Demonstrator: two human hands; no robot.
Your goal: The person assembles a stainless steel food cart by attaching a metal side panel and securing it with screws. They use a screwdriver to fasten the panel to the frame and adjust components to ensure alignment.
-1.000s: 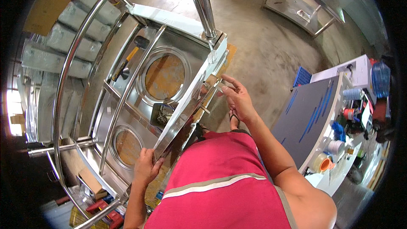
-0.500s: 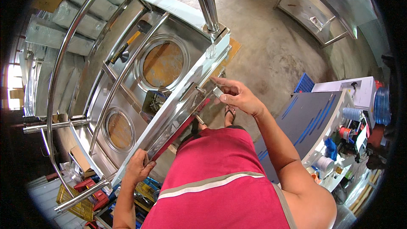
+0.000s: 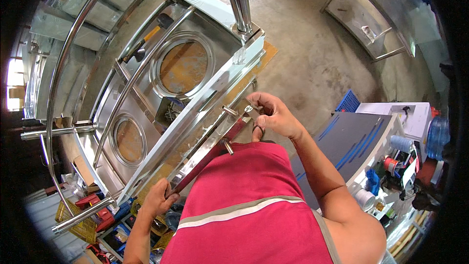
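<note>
A long, shiny metal bar (image 3: 207,150) slants across the front of my body, with short round tube stubs sticking out near its upper part. My left hand (image 3: 156,199) is closed around its lower left end. At the upper right end, my right hand (image 3: 277,120) pinches the bar between thumb and fingers. Beyond it lies a stainless steel frame (image 3: 195,88) with a pale edge and two round ringed openings. An upright polished tube (image 3: 237,2) rises from its far right corner.
A small dark box of metal pieces (image 3: 171,112) and a hammer (image 3: 152,34) lie on the frame. Curved metal rails (image 3: 63,63) rise at left. To the right stands a grey-topped table (image 3: 349,139) with spools. Another metal table (image 3: 361,10) stands far right. Crates lie lower left.
The bar has come away from the frame's edge toward my body, leaving a wider gap. Both hands have kept their hold, and the left has shifted slightly down.
</note>
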